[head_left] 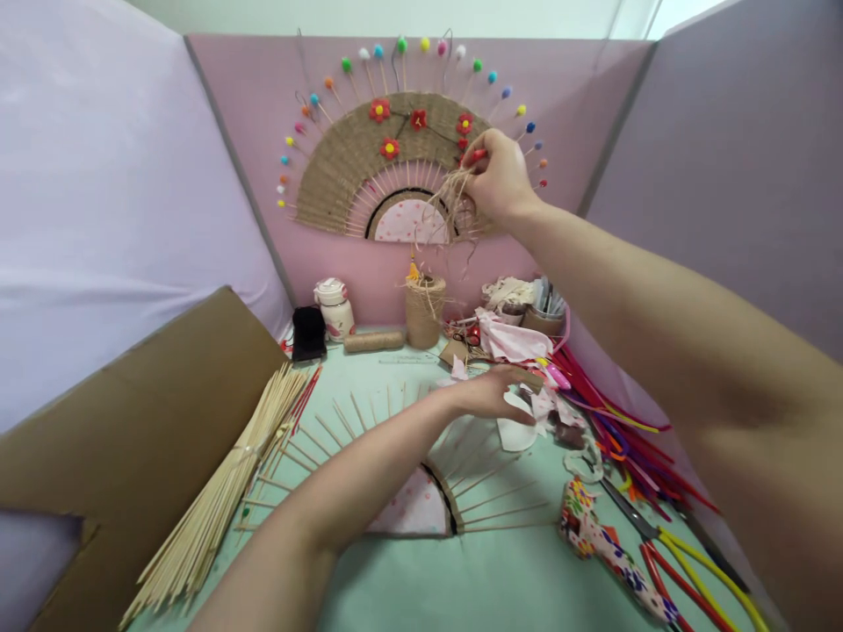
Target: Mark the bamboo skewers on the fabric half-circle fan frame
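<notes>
My right hand (pixel 497 175) is raised before the woven fan (pixel 335 180) on the pink wall, its fingers closed round a loose bunch of twine strands (pixel 451 197), with something red at the fingertips. Lower down, my left hand (pixel 504 392) reaches over the scraps at the right, fingers apart, near white and pink cloth pieces (pixel 517 432); nothing shows in its grasp. Under my left forearm lies a second fan frame of thin sticks round a pink half disc (pixel 414 509), partly hidden by the arm.
A twine spool (pixel 423 316) stands at the back beside a lying twine roll (pixel 374 341) and a white jar (pixel 335 309). Bundled sticks (pixel 224 491) and cardboard (pixel 145 421) lie left. Pipe cleaners (pixel 612 421), pliers (pixel 659 533) and a floral cloth piece (pixel 609 553) lie right.
</notes>
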`<state>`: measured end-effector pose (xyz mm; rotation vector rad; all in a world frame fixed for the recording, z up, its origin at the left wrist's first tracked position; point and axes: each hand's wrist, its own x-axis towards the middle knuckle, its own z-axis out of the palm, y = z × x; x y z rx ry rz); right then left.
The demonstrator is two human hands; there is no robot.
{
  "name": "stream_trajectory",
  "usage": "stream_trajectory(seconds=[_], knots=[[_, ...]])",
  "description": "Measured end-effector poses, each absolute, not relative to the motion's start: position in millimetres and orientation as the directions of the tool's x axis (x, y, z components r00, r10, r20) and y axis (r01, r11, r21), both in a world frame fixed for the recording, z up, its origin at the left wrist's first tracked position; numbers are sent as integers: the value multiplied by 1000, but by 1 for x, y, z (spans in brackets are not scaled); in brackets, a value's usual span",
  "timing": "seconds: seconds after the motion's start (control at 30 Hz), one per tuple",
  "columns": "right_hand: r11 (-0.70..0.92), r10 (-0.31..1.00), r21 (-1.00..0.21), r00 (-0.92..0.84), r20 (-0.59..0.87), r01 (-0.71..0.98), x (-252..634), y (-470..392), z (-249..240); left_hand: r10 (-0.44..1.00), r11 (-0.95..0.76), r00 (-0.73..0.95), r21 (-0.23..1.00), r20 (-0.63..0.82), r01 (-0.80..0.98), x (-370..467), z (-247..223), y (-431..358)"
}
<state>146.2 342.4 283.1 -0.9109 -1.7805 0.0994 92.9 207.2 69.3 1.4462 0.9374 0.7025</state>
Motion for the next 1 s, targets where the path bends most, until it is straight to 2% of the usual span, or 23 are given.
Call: stream_trajectory(seconds=[0.03, 0.07, 0.1, 0.2, 0.3, 0.47, 0.6, 0.8, 0.93, 1.0], knots=[[722, 613, -483, -134, 779, 496, 148, 338, 284, 899, 16, 422, 971, -118, 239, 89, 65, 211], [731, 615, -496, -137, 777, 469, 150, 333, 284, 953, 67, 259, 946, -155, 316, 81, 59, 216], [732, 623, -512, -138, 770, 449, 152, 328, 282, 969, 114, 167, 932, -180, 344, 69, 53, 222], [720, 653, -559, -127, 747, 412, 153, 320, 275, 976, 214, -50, 907, -211, 362, 31, 33, 245], [719, 676, -602, -148, 722, 348, 151, 317, 268, 939, 344, -153, 869, -309, 356, 13, 20, 268], [710, 702, -655, -180, 689, 259, 149, 307, 267, 890, 456, -113, 843, -442, 286, 31, 16, 298], [710, 704, -674, -173, 689, 202, 149, 285, 275, 917, 397, -45, 903, -395, 162, 49, 22, 311], [804, 591, -593, -145, 794, 34, 143, 254, 296, 953, 303, 30, 953, -303, -5, 54, 25, 309], [832, 543, -536, -17, 839, 144, 137, 264, 320, 963, 268, 63, 960, -263, -86, 30, 30, 285], [823, 543, -539, 29, 839, 182, 137, 277, 329, 948, 289, 167, 952, -271, -97, 5, 42, 267]])
